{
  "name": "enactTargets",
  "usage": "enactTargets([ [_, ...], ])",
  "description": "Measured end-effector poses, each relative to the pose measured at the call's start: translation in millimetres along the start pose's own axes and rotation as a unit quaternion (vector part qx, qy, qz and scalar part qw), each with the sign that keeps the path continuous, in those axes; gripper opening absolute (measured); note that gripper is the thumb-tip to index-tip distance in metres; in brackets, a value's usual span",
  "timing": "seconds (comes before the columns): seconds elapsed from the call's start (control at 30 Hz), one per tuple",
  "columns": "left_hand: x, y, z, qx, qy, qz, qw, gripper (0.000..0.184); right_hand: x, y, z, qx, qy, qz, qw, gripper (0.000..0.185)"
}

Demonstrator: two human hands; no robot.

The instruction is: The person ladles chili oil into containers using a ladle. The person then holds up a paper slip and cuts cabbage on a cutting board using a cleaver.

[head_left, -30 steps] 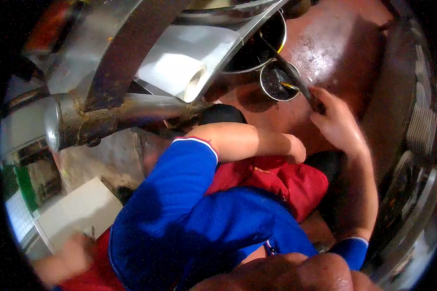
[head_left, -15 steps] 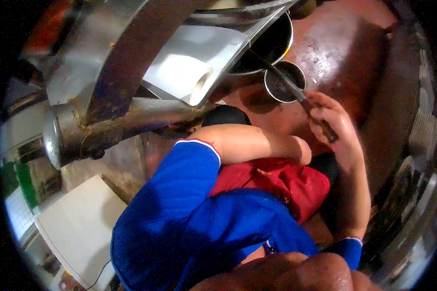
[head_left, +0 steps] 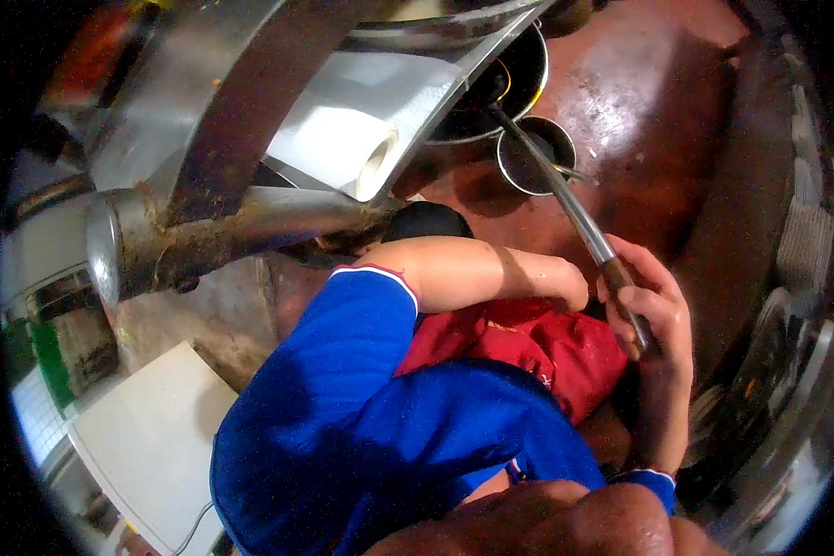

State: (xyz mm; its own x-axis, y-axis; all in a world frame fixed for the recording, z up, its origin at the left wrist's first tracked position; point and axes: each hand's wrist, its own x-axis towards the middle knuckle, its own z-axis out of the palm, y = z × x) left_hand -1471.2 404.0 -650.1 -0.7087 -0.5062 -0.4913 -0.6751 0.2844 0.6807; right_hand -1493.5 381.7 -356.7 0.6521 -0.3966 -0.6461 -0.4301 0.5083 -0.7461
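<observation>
My right hand (head_left: 653,301) is closed round the brown grip of a long metal ladle (head_left: 567,202). The ladle's shaft slants up and left, over the rim of a smaller round pot (head_left: 501,165), to a bowl within a large dark pot (head_left: 546,72). A yellow-lit curve shows around the ladle bowl. My left hand (head_left: 571,284) lies near the red apron (head_left: 510,347), at the end of my bent forearm; its fingers are hidden.
A metal sheet or shelf holding a white paper roll (head_left: 347,148) overhangs the large pot. A thick metal pipe (head_left: 250,227) lies left. A white board (head_left: 153,445) stands lower left. Stacked ribbed items (head_left: 806,222) line the right side, beside reddish floor (head_left: 612,111).
My right hand has moved down and back with the ladle, whose bowl now shows in the large pot. Another person's hand at lower left has gone from view. My left hand stays nearly still.
</observation>
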Motion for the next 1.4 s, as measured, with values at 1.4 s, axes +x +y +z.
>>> enactTargets([
  [1.4,14,-7,10,0.094,-0.009,0.088,0.992,0.029,-33,152,-67,-0.451,0.177,-0.205,0.851,0.061],
])
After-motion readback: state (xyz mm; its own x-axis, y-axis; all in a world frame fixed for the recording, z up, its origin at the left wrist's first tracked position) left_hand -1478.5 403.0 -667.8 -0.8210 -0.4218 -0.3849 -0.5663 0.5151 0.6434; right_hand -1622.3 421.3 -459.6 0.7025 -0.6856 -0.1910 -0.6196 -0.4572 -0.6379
